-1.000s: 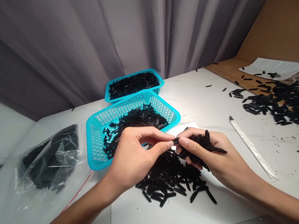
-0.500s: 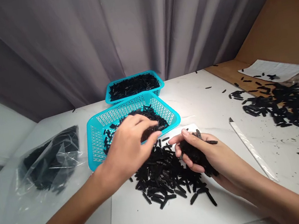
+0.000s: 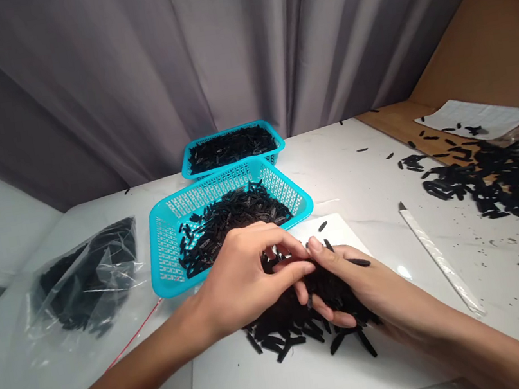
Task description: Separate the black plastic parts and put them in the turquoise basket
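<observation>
head view: left hand, grip unclear, partly hides the blue basket; right hand cups black pieces.

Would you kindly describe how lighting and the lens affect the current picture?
Head view: glints streak the plastic bag, and a glare spot marks the table beside the right hand; head view: black pieces in the pile partly merge into darkness; head view: the forearms look stretched toward the lower corners, perhaps by the lens.
</observation>
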Available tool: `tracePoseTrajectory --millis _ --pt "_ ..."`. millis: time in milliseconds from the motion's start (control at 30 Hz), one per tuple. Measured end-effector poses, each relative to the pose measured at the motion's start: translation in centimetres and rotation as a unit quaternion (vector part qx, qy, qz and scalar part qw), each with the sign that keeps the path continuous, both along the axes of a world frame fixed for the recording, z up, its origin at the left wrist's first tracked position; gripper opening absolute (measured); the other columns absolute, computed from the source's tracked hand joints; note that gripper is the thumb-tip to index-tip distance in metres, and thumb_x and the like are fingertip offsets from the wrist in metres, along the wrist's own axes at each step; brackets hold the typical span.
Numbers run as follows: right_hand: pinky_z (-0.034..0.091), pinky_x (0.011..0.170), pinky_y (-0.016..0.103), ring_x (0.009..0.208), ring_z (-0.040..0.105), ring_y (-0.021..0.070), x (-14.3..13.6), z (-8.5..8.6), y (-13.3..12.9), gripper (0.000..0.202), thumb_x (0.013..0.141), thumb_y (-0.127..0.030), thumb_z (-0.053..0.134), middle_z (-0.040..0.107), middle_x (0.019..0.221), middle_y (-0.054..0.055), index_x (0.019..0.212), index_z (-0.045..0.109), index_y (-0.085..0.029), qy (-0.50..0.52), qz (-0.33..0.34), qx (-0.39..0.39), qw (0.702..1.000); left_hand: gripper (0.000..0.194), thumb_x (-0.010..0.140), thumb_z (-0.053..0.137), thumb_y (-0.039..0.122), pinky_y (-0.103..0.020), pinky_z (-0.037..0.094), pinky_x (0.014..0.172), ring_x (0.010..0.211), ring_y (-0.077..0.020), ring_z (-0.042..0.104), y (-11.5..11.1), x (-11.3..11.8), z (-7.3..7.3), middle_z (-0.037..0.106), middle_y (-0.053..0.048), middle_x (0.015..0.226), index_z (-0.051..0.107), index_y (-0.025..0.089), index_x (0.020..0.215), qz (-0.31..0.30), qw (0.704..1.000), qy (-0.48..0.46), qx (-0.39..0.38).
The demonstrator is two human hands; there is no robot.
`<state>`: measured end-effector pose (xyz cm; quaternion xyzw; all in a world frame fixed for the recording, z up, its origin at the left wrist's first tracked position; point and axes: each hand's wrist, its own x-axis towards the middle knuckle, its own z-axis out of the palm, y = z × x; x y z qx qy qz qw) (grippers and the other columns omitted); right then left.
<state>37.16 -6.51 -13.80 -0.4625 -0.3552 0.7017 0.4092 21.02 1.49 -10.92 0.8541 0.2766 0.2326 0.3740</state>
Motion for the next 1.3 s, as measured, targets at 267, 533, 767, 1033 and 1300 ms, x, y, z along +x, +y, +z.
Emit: tracePoseTrajectory --millis 267,533,767,1033,1300 --pt "0.029 0.044 0.021 0.05 0.042 0.0087 0.45 0.19 0.35 0.041 0.093 -0.052 0.057 0.055 0.063 0.001 0.076 0.063 -0.015 -0.011 -0.08 0.046 0.996 0.006 0.085 0.071 0.024 -0.024 0.051 0.074 0.078 -0.0144 0.069 0.15 -0.03 0.26 0.075 0.0 0.083 0.073 0.019 0.083 0.075 0.994 -0.036 -0.068" --pt "0.038 0.046 0.021 0.057 0.048 0.0121 0.6 -0.15 0.05 0.034 0.094 -0.049 0.057 0.053 0.066 0.0 0.079 0.061 -0.019 -0.12 -0.096 0.132 0.979 0.007 0.081 0.072 0.015 -0.023 0.051 0.074 0.079 -0.0137 0.069 0.01 -0.05 0.42 0.076 0.002 0.083 0.075 0.021 0.084 0.073 0.995 -0.03 -0.053" --pt "0.038 0.045 0.019 0.062 0.051 0.0114 0.5 -0.25 0.09 0.023 0.095 -0.044 0.059 0.058 0.079 0.0 0.09 0.059 -0.022 -0.095 -0.117 0.134 0.979 0.002 0.083 0.073 0.019 -0.02 0.051 0.073 0.079 -0.0121 0.069 0.02 -0.06 0.35 0.075 0.002 0.084 0.073 0.02 0.084 0.092 0.991 -0.058 -0.081" --pt "0.038 0.045 0.016 0.06 0.051 0.0094 0.47 -0.07 -0.05 0.019 0.096 -0.039 0.06 0.058 0.078 -0.001 0.089 0.056 -0.022 -0.023 -0.119 0.12 0.985 0.003 0.084 0.073 0.022 -0.02 0.05 0.076 0.081 -0.0119 0.069 0.22 -0.04 0.27 0.075 0.003 0.085 0.074 0.02 0.086 0.098 0.991 -0.061 -0.073" --pt "0.04 0.044 0.016 0.059 0.053 0.0093 0.63 -0.4 0.13 0.02 0.096 -0.038 0.06 0.059 0.08 0.0 0.087 0.058 -0.02 -0.016 -0.131 0.146 0.98 0.011 0.089 0.069 0.027 -0.02 0.048 0.074 0.078 -0.0104 0.067 0.07 0.13 0.25 0.076 0.005 0.083 0.075 0.021 0.082 0.092 0.992 -0.051 -0.071"
